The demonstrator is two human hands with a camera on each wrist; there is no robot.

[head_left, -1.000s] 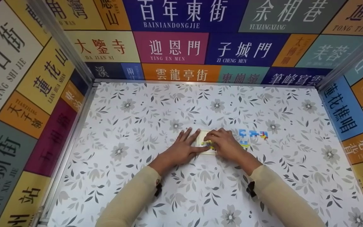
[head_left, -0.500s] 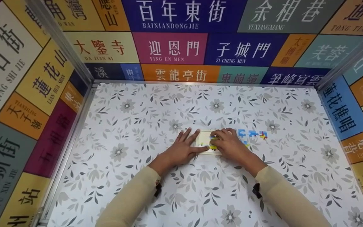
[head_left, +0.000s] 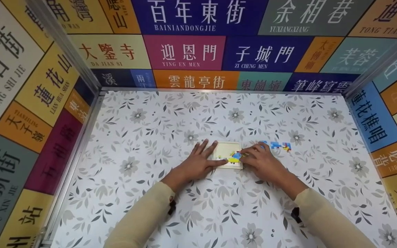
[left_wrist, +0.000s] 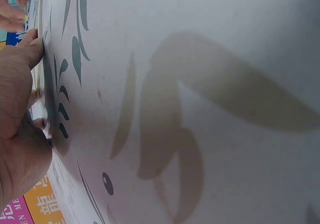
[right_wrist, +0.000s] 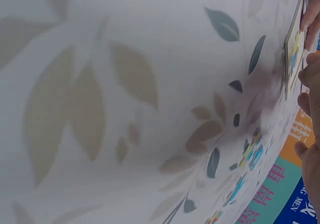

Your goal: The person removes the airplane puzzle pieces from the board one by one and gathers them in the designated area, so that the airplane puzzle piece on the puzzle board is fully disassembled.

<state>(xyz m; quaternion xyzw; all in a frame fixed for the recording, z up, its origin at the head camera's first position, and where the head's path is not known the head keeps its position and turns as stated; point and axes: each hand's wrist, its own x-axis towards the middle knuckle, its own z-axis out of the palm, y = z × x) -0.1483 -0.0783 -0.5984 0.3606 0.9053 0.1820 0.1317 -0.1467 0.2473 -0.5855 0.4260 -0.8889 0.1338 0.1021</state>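
A small pale puzzle board (head_left: 226, 146) lies on the table, with yellow and blue puzzle pieces (head_left: 234, 156) in its lower right part. My left hand (head_left: 198, 163) rests along its left side, fingers spread and thumb stretched over its lower edge. At the board's right edge is my right hand (head_left: 260, 160), its fingers loosely bent, fingertips by the blue piece. From the right wrist, the board (right_wrist: 292, 48) shows beyond the right hand (right_wrist: 311, 98), with nothing visible in its fingers. In the left wrist view, only part of the left hand (left_wrist: 20, 98) appears.
Loose blue puzzle pieces (head_left: 276, 145) lie right of the right hand, one with a red and yellow figure (head_left: 286, 147). The right wrist view shows another loose yellow and blue piece (right_wrist: 252, 151). Lettered panels (head_left: 190, 53) wall the floral table (head_left: 150, 206) at back and sides.
My right hand has drawn rightward from over the board to its right edge, uncovering a blue piece in the board and covering some loose pieces. The left hand has stayed in place.
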